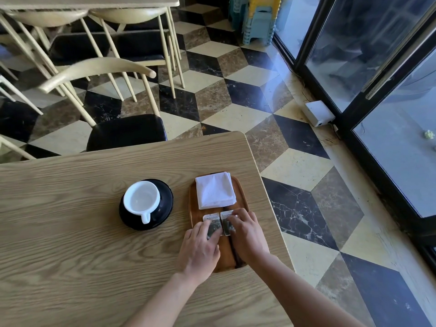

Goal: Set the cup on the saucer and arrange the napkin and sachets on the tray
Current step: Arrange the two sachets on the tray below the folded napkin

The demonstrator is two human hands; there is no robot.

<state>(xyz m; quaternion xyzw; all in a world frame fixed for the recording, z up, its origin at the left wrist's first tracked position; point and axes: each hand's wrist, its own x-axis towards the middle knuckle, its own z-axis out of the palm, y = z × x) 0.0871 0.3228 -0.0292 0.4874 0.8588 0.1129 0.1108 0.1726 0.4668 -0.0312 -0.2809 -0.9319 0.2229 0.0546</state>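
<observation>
Sachets (213, 223) on the tray (243, 197) are pressed flat under spread fingertips of the left hand (200, 250) and right hand (247, 234), nothing gripped.

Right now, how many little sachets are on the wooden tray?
2. The left sachet lies under the left hand, and the right sachet sits beside it under the right hand, below the napkin. Hands could hide more.

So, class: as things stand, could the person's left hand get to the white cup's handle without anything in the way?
Probably yes. The left hand rests on a sachet on the tray, and only bare table lies between it and the cup, whose handle points toward the person.
</observation>
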